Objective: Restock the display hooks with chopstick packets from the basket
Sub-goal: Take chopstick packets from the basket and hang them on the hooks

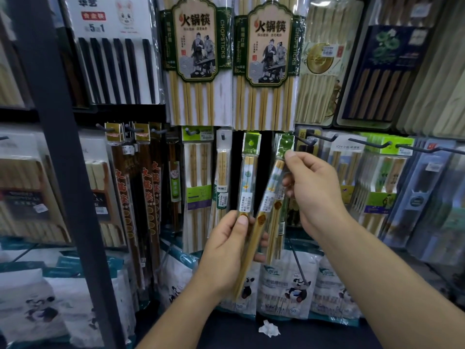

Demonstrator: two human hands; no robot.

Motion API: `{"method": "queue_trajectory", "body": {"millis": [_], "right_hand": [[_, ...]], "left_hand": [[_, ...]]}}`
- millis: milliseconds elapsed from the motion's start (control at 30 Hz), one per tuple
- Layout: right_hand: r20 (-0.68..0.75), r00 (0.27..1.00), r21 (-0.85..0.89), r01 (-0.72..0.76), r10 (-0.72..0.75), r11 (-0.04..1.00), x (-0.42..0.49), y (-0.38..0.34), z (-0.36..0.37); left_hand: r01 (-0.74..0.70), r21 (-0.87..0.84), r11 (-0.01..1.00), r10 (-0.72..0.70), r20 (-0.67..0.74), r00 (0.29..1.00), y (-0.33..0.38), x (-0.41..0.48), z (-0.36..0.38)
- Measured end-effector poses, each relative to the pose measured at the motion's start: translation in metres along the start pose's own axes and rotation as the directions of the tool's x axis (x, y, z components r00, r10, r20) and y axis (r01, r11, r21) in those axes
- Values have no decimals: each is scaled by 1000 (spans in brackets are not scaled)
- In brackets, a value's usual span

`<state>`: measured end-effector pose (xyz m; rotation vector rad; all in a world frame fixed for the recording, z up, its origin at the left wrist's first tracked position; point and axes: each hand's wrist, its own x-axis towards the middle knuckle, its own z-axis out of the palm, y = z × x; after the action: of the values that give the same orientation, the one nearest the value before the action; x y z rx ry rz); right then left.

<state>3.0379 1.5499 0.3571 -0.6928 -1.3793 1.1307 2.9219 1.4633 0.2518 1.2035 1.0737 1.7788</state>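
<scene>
A dark post (50, 147) runs down the left side, with a pack of black chopsticks (115, 59) hanging behind it and long red-brown packs (141, 197) lower down. Two large bamboo packs with green labels (197, 59) hang at top centre.

Below them the left hand (226, 250) grasps slim chopstick packets by their lower halves, fingers curled behind and the thumb pressed on the front. One upright packet (247, 177) rises straight from this hand to its green top. A tilted packet (266, 197) leans rightward from the same grip. At least one more lies behind it; how many cannot be told.

The right hand (314, 192) pinches the tilted packet's green top between thumb and forefinger, held up in front of the display wall, just left of a row of dark hooks (370, 143) that already carry other packs.

Bags printed with pandas (284, 285) stand along the bottom shelf, and a crumpled scrap of white paper (269, 328) lies in front of them.
</scene>
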Motion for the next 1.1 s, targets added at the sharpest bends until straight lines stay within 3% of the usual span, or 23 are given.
{"method": "queue_trajectory", "body": {"millis": [100, 333, 700, 1100], "right_hand": [[-65, 998, -34, 11, -13, 999, 10, -3, -2], [-102, 993, -105, 46, -56, 993, 25, -2, -3], [-163, 986, -174, 18, -47, 985, 33, -3, 0], [-196, 973, -196, 81, -120, 977, 42, 18, -5]], "left_hand": [[-17, 102, 995, 21, -46, 999, -3, 3, -3], [-16, 150, 989, 26, -70, 997, -2, 3, -3], [-43, 159, 986, 50, -40, 998, 3, 1, -2], [-69, 174, 982, 72, -10, 997, 0, 1, -2]]}}
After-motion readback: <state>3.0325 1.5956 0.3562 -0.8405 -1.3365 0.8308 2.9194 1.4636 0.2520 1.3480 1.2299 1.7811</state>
